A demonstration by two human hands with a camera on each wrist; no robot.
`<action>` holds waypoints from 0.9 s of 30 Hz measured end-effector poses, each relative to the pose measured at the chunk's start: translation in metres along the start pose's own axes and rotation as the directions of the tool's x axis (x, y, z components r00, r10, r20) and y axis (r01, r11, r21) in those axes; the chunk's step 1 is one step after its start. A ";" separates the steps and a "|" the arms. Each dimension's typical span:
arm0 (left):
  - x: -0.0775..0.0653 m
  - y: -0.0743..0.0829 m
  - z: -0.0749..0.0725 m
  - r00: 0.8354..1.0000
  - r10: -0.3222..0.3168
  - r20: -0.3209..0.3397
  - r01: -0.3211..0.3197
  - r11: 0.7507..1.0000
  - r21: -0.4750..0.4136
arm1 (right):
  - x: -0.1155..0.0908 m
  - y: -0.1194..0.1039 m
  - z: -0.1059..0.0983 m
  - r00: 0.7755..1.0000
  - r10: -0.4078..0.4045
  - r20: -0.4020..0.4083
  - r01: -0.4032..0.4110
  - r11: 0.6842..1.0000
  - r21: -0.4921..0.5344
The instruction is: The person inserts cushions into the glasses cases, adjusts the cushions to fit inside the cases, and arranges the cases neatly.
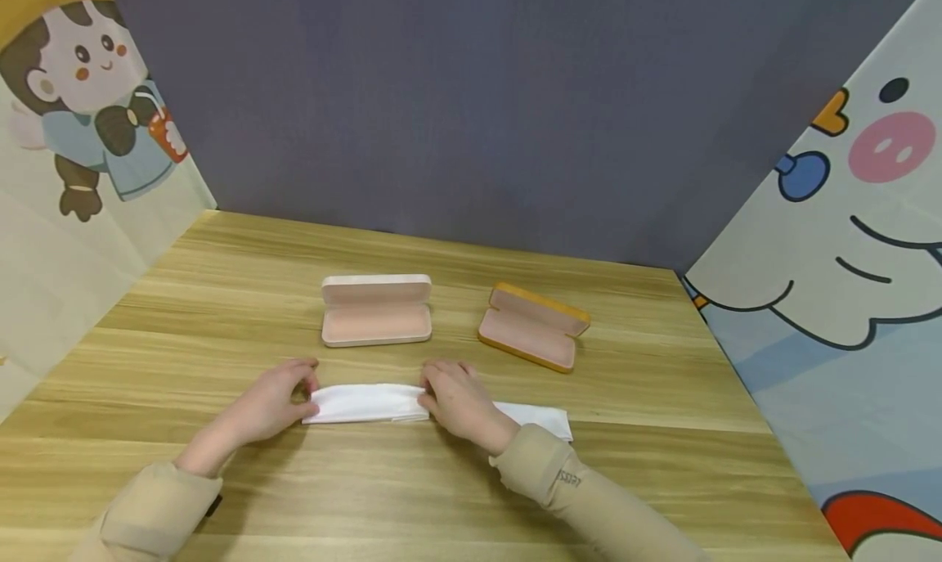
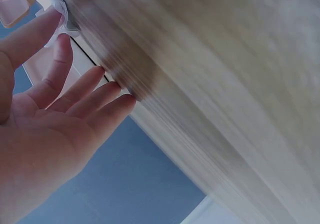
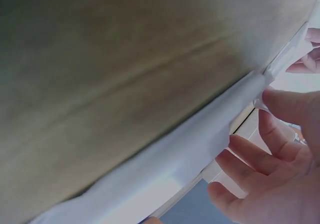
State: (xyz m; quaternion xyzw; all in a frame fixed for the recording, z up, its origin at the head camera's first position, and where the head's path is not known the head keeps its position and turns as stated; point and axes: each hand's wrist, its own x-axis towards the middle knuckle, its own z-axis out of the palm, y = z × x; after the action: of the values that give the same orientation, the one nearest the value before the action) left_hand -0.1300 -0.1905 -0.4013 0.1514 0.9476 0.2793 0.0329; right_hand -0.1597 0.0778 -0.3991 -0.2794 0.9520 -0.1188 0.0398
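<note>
A long folded white cloth [image 1: 368, 403] lies on the wooden table in front of the person. At its left end the left hand [image 1: 278, 398] pinches the edge between thumb and index finger; the left wrist view shows the other fingers spread loosely. Around the middle of the strip, the right hand [image 1: 462, 398] pinches the white cloth [image 3: 175, 144] with thumb and forefinger. The cloth's right part [image 1: 540, 420] extends past that hand, partly covered by the wrist.
Behind the cloth stand two opened glasses cases: a white one [image 1: 377, 325] with pink lining and an orange one [image 1: 526, 337], set at an angle. A dark grey panel [image 1: 441, 120] rises behind the table [image 1: 368, 496]. Cartoon-printed sheets [image 1: 44, 276] flank both sides.
</note>
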 end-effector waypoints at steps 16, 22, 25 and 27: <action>0.000 0.003 0.000 0.999 0.013 -0.043 -0.015 0.999 -0.038 | -0.001 0.004 -0.001 0.999 -0.007 -0.043 0.008 1.000 0.022; 0.001 0.006 -0.002 0.999 0.005 -0.051 -0.008 0.999 -0.050 | -0.001 0.005 -0.003 0.999 0.000 -0.051 0.003 0.999 0.049; 0.001 0.007 -0.003 0.997 0.002 -0.072 -0.005 0.999 -0.052 | 0.000 0.005 -0.003 0.998 0.003 -0.059 0.001 0.998 0.063; 0.002 0.008 -0.003 0.996 -0.001 -0.094 -0.004 0.998 -0.058 | 0.000 0.006 -0.003 0.998 0.001 -0.069 0.004 0.998 0.066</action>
State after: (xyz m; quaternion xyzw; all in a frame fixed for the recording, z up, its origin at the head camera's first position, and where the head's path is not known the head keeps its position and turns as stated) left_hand -0.1299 -0.1856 -0.3945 0.1376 0.9394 0.3138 -0.0076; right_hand -0.1637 0.0833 -0.3974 -0.2743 0.9481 -0.1599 0.0161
